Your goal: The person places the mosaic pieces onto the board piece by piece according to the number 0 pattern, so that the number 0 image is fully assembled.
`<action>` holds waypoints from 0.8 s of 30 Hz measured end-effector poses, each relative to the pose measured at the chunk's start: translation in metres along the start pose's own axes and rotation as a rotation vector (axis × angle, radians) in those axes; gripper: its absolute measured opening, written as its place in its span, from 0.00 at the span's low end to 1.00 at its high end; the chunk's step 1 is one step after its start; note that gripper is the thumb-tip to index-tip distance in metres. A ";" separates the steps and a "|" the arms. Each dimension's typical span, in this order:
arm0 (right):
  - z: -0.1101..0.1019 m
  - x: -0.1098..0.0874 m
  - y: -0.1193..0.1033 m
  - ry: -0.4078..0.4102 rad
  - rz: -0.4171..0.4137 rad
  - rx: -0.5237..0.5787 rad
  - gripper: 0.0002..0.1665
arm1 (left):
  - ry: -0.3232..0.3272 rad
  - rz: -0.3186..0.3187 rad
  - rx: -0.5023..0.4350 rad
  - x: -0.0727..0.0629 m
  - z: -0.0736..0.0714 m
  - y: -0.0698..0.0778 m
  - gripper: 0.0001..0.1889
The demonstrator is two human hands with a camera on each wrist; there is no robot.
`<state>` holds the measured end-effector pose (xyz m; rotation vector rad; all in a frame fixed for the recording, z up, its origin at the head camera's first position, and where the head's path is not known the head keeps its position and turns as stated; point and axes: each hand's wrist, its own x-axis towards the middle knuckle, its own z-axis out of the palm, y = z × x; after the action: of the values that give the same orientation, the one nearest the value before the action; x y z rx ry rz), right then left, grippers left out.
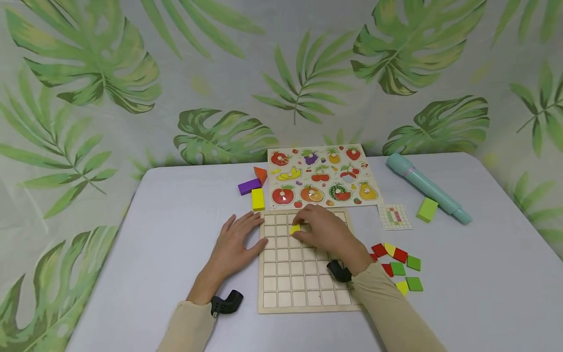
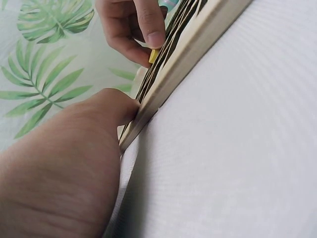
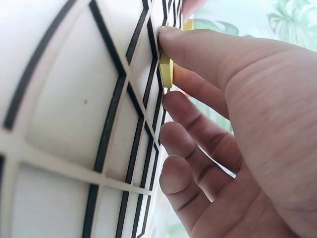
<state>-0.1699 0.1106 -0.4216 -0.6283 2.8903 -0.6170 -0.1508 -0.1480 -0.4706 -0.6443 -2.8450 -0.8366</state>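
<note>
A wooden grid board point(image 1: 281, 297) with square cells lies on the table. Over its upper part, my right hand point(image 1: 327, 231) pinches a yellow tile point(image 1: 295, 229) between thumb and finger; in the right wrist view the yellow tile point(image 3: 167, 70) sits at the grid's surface, the other fingers loosely bent beside it. My left hand point(image 1: 236, 242) rests at the board's left edge, fingers spread and fairly straight. In the left wrist view its thumb touches the rim of the board point(image 2: 171, 69). Right of the board lie loose red, yellow and green tiles point(image 1: 398, 269), partly hidden by the right sleeve.
Behind the board lies a fruit puzzle point(image 1: 303, 178). A small pattern card point(image 1: 396, 217), a light green block point(image 1: 427, 209) and a teal tube point(image 1: 426, 187) are at the right. Purple point(image 1: 249, 186), yellow point(image 1: 258, 199) and orange blocks point(image 1: 260, 174) lie at the back left.
</note>
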 end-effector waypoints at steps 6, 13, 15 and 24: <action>-0.001 -0.003 -0.001 0.007 0.016 0.033 0.16 | -0.004 0.001 -0.003 0.000 0.000 0.001 0.29; 0.002 -0.003 -0.002 0.010 0.041 0.057 0.16 | -0.005 0.003 -0.010 -0.002 0.000 0.002 0.29; 0.002 -0.004 -0.001 0.020 0.035 0.053 0.16 | -0.003 0.004 -0.010 -0.002 -0.001 0.002 0.28; -0.006 -0.011 0.002 -0.002 -0.003 0.049 0.21 | -0.006 0.003 -0.009 0.000 -0.003 0.003 0.29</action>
<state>-0.1620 0.1193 -0.4168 -0.6272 2.8635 -0.6849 -0.1491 -0.1471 -0.4665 -0.6527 -2.8462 -0.8487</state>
